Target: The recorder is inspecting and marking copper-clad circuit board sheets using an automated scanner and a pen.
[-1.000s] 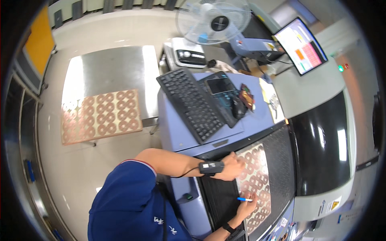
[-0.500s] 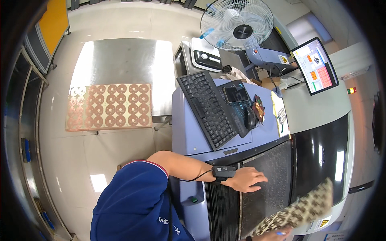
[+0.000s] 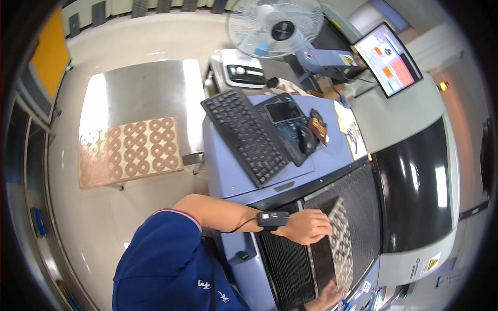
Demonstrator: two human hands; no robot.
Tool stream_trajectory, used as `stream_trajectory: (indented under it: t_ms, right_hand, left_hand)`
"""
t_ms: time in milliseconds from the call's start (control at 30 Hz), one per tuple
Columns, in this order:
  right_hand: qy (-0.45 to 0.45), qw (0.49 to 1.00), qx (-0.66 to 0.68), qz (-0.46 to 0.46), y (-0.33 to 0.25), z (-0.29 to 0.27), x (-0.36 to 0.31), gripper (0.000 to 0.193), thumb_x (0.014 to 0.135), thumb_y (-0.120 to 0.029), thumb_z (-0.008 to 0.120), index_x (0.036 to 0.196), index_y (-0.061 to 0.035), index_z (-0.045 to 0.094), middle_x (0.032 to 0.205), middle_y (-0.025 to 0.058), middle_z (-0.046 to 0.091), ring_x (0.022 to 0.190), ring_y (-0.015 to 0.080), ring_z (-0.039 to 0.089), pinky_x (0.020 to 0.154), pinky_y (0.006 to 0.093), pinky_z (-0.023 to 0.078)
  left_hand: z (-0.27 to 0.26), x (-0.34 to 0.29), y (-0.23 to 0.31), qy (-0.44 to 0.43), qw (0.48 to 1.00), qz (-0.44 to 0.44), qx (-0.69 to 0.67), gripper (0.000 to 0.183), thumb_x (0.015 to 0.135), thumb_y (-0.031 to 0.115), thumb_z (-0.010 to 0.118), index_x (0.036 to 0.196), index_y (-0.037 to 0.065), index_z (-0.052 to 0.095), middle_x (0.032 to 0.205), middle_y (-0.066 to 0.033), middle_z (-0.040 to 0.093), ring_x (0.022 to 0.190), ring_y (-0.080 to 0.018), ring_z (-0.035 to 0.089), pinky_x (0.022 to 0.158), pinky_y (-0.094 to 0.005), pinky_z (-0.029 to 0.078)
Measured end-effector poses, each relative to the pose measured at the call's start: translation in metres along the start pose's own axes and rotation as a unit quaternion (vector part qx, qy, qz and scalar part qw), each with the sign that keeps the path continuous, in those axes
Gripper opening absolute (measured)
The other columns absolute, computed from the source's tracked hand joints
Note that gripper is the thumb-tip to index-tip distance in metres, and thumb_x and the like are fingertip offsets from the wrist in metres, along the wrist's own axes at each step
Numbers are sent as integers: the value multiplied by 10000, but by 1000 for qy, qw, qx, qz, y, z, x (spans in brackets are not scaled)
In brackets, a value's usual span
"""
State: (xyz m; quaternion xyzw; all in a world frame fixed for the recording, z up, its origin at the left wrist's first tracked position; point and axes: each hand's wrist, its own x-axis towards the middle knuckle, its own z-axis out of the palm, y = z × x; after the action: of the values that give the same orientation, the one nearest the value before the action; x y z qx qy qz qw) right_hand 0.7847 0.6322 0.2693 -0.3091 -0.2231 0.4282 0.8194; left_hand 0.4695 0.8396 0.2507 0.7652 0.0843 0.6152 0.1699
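A thin flat panel (image 3: 341, 243) with a beige-and-brown repeating pattern stands tilted, seen nearly edge-on, above the dark machine bed (image 3: 360, 207). The fingers of my left hand (image 3: 308, 226) are curled at its upper left edge. Lower down, my right hand (image 3: 328, 296) grips the panel's near end, its fingers partly hidden. A black device (image 3: 273, 220) with a cable is strapped to my left wrist.
Beyond the bed are a keyboard (image 3: 246, 135), a phone (image 3: 281, 111) and a mouse (image 3: 308, 140). A glossy dark machine cover (image 3: 415, 192) is on the right. On the left, a steel table (image 3: 145, 88) bears a ring-patterned copper-coloured panel (image 3: 129, 150). A fan (image 3: 280, 28) stands behind.
The patterned panel has swung left from the lower right and turned nearly edge-on. My left hand has gone from spread over the bed to closed at the panel's edge. The view has shifted.
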Motion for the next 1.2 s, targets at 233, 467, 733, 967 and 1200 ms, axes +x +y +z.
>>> stream_trajectory:
  t_ms: [233,467,733,967,1200]
  right_hand:
    - [60,935,-338,-84,43,40,-28,454,1027,-188,475,1397,72,431,1346,315,515,1302,371,492,1108,449,378]
    - [-32,533,-845,-36,67,47,-21,508,970,-209,581,1416,-13,435,1399,334,464,1362,482,372,1154,486,261]
    - [-14,616,-786,52,47,61,-39,400,930,-195,641,1263,0,537,1143,277,625,1062,499,552,981,527,403]
    - [-32,558,-829,-20,54,63,-42,471,930,-274,634,1272,31,527,1226,353,574,1179,530,504,1055,543,365]
    - [-36,553,-833,-9,56,67,-45,513,923,-329,644,1281,21,530,1220,329,590,1219,515,490,1096,537,338]
  left_hand:
    - [2,-18,-16,-215,947,-159,180,458,822,280,690,1188,18,607,1225,-158,593,1193,-320,526,1015,-436,413]
    - [-1,-22,-24,-296,919,-127,227,523,855,355,680,1217,-12,586,1275,-175,563,1257,-346,485,1106,-477,326]
    - [-18,11,-13,-378,863,-267,200,367,929,307,606,1104,-13,641,1022,-188,698,965,-337,668,1080,-529,376]
    - [-24,20,-14,-340,874,-295,182,337,924,289,618,1082,-4,668,732,-174,690,741,-365,673,1048,-486,405]
    - [-24,22,-18,-348,855,-339,180,308,887,303,657,1049,43,693,824,-165,712,822,-390,665,791,-489,508]
